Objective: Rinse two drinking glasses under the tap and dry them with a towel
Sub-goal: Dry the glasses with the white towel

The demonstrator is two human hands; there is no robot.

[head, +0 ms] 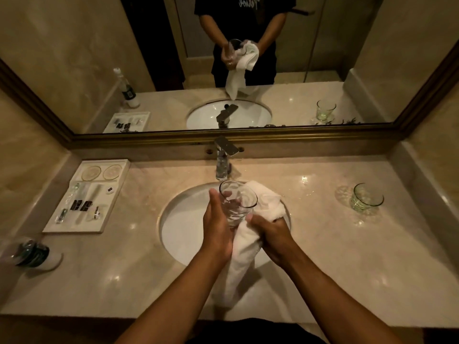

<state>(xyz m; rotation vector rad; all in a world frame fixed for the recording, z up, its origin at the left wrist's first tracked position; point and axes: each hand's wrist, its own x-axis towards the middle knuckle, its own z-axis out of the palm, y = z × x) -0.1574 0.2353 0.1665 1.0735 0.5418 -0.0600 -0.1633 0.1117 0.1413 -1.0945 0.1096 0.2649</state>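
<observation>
Over the sink (173, 232), the right hand (273, 234) grips the soft white towel (244, 249) against 1 clear glass (236, 202), which the left hand (218, 227) holds around its side; likely wet, slippery, fragile. Glass 2 (367, 197) stands far right on the counter (323, 244).

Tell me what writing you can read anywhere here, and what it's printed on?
None can be read for certain.
Shirt in the mirror: white script lettering, cut off and reversed, unreadable.
Toiletry packets on the tray: dark labels, too small and blurred.
Bottle at the left edge: label blurred.
Glass on the right: no print visible.
</observation>
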